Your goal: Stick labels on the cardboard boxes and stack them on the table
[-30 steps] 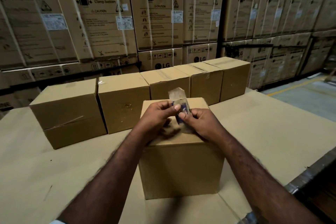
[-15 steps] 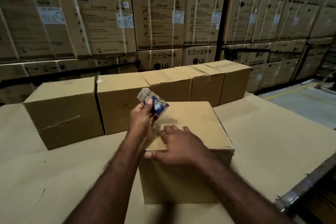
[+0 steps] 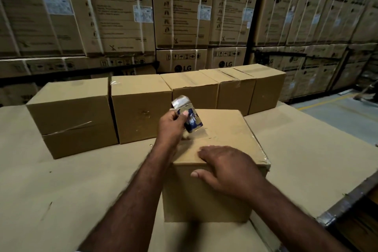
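Observation:
A plain cardboard box [image 3: 227, 129] stands in front of me on the table. My left hand [image 3: 172, 124] pinches a blue and white label with a shiny backing strip [image 3: 191, 117] above the box's far left top. My right hand [image 3: 227, 168] lies flat over the box's near top edge, fingers spread on top and thumb down the front face. A row of several similar boxes [image 3: 141, 108] lines the back of the table.
The table is covered in brown cardboard sheet [image 3: 61, 180]; its metal edge [image 3: 347, 200] runs along the right. Tall stacks of strapped washing machine cartons [image 3: 180, 10] fill the background. A grey floor with a yellow line [image 3: 331, 112] lies to the right.
One second ago both hands held the label together. My right hand has let go and dropped flat onto the box's near edge; my left hand keeps the label, shifted left.

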`<state>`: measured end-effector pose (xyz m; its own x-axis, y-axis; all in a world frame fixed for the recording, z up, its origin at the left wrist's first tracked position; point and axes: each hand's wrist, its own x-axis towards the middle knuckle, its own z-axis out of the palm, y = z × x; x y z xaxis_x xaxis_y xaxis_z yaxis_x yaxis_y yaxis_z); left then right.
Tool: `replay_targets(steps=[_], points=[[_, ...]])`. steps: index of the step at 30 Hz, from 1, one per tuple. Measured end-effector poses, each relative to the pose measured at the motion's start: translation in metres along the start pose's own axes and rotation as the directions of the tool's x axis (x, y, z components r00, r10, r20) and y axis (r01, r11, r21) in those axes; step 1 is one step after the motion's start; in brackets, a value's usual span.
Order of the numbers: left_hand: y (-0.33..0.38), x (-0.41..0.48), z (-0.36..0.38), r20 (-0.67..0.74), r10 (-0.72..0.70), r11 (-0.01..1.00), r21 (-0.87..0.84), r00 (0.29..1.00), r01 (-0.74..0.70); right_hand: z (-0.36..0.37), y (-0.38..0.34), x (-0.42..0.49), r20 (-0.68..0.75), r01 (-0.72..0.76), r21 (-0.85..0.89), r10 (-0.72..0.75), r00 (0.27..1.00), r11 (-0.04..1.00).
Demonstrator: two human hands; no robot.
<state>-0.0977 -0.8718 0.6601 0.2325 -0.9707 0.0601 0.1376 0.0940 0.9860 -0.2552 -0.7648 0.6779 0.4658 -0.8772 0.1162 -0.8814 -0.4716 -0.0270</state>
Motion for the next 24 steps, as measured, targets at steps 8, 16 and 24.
replay_targets(steps=[8, 16, 24], points=[[-0.001, -0.003, 0.002, 0.026, 0.066, 0.996, 0.059, 0.997, -0.067, 0.017, -0.009, 0.052, 0.153, -0.006, -0.014, 0.008, 0.988, 1.0], [-0.004, -0.002, 0.0, 0.01, 0.078, 0.993, 0.086, 0.997, -0.078, 0.001, 0.025, 0.012, 0.163, -0.137, -0.157, 0.162, 0.973, 0.978], [0.0, -0.01, 0.001, -0.032, 0.117, 0.985, 0.132, 0.993, -0.112, 0.022, 0.019, 0.05, 0.082, 0.021, 0.008, -0.021, 0.996, 1.0]])
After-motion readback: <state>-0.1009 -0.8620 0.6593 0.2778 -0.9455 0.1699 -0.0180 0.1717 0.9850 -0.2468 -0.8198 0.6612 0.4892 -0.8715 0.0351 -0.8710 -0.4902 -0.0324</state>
